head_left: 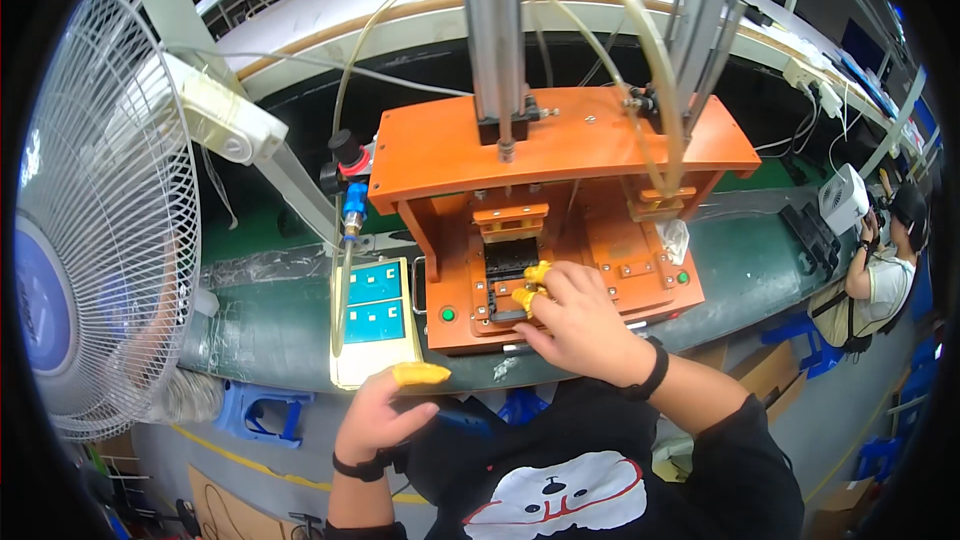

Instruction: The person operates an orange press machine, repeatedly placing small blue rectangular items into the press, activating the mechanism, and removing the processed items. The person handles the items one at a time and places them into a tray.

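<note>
Item: my right hand [580, 325], 2 yellow-capped fingertips [527, 296] pinching at a small black part [505, 292] in the orange press fixture [540, 240]; grip not fully visible. My left hand [375, 415] is hovering loosely curled, holding nothing (1 capped finger out). I am risking a crushed finger if the ram [506, 145] overhead is dropping, or a skewed part.

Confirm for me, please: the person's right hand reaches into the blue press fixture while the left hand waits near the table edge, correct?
Not quite: the head view shows the press fixture is orange, not blue. The right hand does reach into it, and the left hand waits near the table edge.
</note>
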Tool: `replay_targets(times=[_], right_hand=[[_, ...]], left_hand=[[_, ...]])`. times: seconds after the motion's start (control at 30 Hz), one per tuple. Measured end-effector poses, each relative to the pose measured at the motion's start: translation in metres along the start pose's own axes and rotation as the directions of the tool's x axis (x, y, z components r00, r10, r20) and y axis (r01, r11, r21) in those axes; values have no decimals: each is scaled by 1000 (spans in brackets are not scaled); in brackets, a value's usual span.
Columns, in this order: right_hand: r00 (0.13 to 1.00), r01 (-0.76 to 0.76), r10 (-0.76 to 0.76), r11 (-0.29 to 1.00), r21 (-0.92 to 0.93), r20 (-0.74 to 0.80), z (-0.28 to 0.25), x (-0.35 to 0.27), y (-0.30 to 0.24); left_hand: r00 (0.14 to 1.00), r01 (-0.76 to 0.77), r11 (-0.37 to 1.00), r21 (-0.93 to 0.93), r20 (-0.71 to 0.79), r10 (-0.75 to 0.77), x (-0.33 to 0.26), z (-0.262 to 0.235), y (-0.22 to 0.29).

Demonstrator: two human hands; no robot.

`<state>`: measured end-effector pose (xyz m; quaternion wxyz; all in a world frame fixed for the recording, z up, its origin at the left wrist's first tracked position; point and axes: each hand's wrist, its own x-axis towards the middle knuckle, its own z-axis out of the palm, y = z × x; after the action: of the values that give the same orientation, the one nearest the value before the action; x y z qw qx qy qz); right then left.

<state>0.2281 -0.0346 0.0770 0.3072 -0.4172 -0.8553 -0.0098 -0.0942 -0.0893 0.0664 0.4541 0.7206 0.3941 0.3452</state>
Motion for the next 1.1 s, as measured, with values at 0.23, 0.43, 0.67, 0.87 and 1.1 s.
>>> replay_targets(times=[0.23,0.43,0.67,0.87,1.1], right_hand=[[980,143,-144,990,-19,-139,-15,2,22],[896,-117,296,878,464,-332,-99,-54,45],[229,183,953,158,970,-198,-111,-227,129],[-18,430,999,-33,902,45,-57,-363,218],[24,391,994,-106,914,105,7,-334,368]], left_hand=[[997,-56,975,214,66,42,77,0,9],[994,-80,903,423,-31,103,137,10,-3],[1000,-17,780,626,6,17,213,20,-36],[993,111,676,728,-50,-109,251,6,-78],[997,70,639,766,-29,-75,262,9,-77]])
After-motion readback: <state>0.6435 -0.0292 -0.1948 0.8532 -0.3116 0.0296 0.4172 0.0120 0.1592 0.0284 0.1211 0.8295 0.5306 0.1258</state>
